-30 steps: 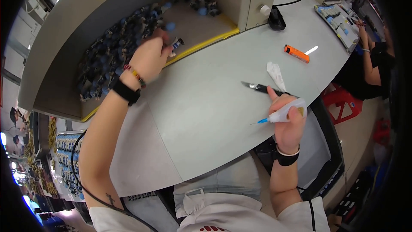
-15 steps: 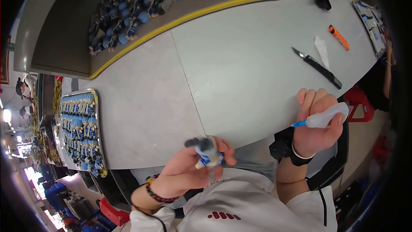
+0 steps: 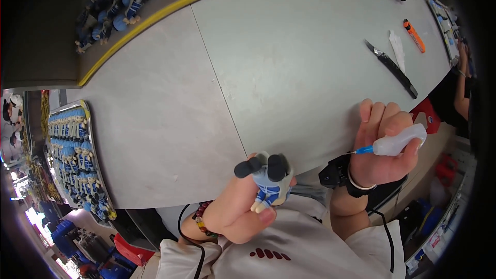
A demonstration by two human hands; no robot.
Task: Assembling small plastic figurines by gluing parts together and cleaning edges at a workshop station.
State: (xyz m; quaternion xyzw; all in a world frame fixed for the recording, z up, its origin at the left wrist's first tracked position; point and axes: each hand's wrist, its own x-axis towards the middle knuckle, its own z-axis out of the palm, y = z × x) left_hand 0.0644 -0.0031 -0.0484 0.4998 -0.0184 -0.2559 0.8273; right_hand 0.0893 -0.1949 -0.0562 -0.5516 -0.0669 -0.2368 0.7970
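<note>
My left hand (image 3: pixel 235 217) is closed around a small doll figurine (image 3: pixel 268 182) in blue and white clothes, just past the near table edge. The figurine's two black shoes point up and away from me; its head is hidden. On the right, my right hand (image 3: pixel 380 163) is closed on a white squeeze bottle (image 3: pixel 399 141), palm turned up. The bottle's blue needle tip (image 3: pixel 365 149) points left, toward the figurine but well apart from it.
A metal tray (image 3: pixel 98 163) of similar figurines lies left. More are heaped on a yellow-edged shelf (image 3: pixel 150 28) at the back. A black-handled knife (image 3: pixel 397 75), white paper strip (image 3: pixel 397 51) and orange cutter (image 3: pixel 414 35) lie right, near another person's arm (image 3: pixel 461 90).
My left hand has moved slightly right and turned the figurine, so both shoes now show plainly. The right hand still holds the bottle much as before. The whole view has shifted.
</note>
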